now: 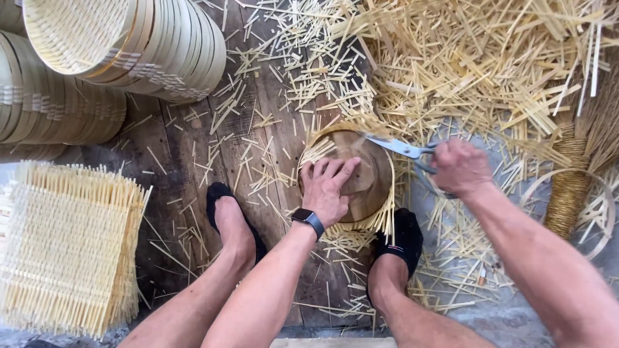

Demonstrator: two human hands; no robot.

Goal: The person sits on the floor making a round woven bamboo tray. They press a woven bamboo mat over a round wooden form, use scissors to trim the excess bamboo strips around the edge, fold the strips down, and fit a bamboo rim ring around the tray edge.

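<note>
A round wooden disc (366, 169) lies on a woven bamboo mat whose loose strip ends (371, 224) stick out around its rim. My left hand (325, 187), with a dark watch on the wrist, presses flat on the disc. My right hand (459, 166) grips a pair of scissors (403, 149). The scissor blades point left and meet the strips at the disc's far edge. Both of my feet, in black socks, rest on either side of the work.
Stacked round woven bamboo trays (122, 48) lie at the upper left. A pile of square woven mats (68, 248) sits at the left. Cut bamboo strips (477, 64) litter the wooden boards. A thin bamboo hoop (603, 216) and a bound bundle (567, 187) lie at the right.
</note>
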